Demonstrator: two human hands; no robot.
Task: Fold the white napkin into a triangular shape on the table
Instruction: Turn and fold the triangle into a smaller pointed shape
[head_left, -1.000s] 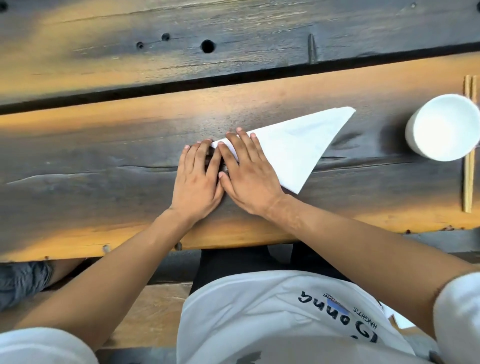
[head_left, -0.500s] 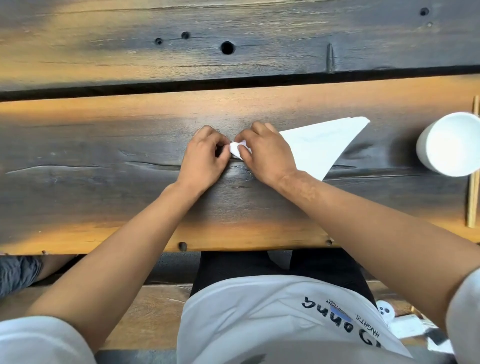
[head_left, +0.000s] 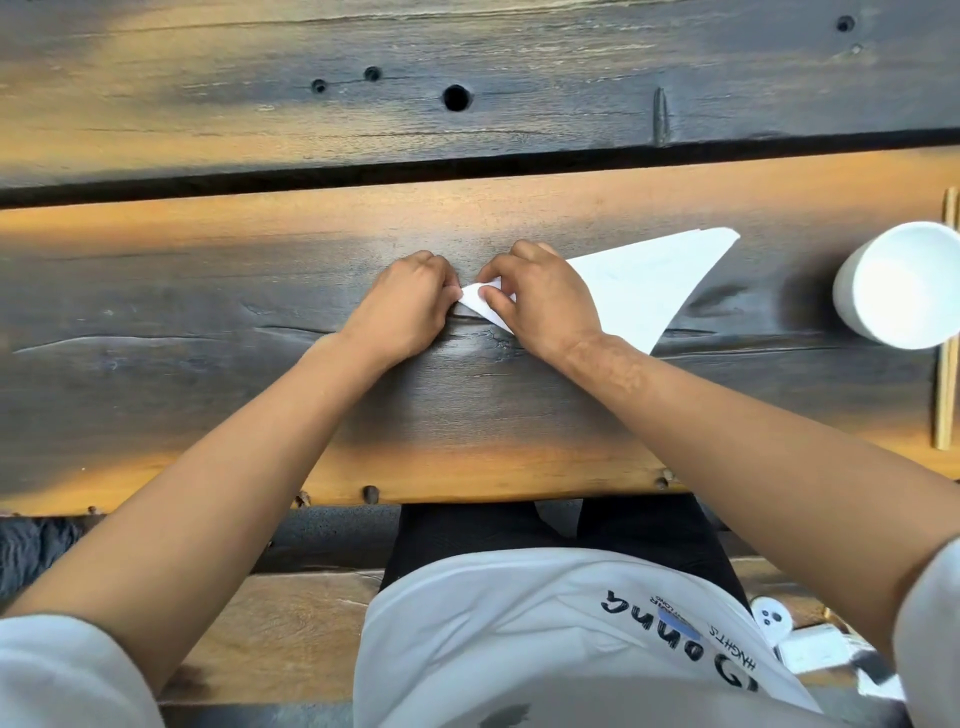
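Observation:
The white napkin (head_left: 641, 283) lies on the dark wooden table (head_left: 208, 364) as a long folded triangle, its wide end pointing up and right. Its narrow left tip is lifted slightly off the wood. My right hand (head_left: 540, 306) lies over the napkin's left part and pinches that tip between thumb and curled fingers. My left hand (head_left: 410, 306) sits just left of it, fingers curled, touching the same tip at its very end. The middle of the napkin is hidden under my right hand.
A white cup (head_left: 904, 283) stands at the right edge of the table, with wooden chopsticks (head_left: 946, 332) lying behind it. A dark gap (head_left: 311, 179) runs between the two planks. The table's front edge (head_left: 467, 493) is close to my body.
Both hands went from lying flat on the napkin's left corner to curling their fingers round it. The tip now stands a little off the table.

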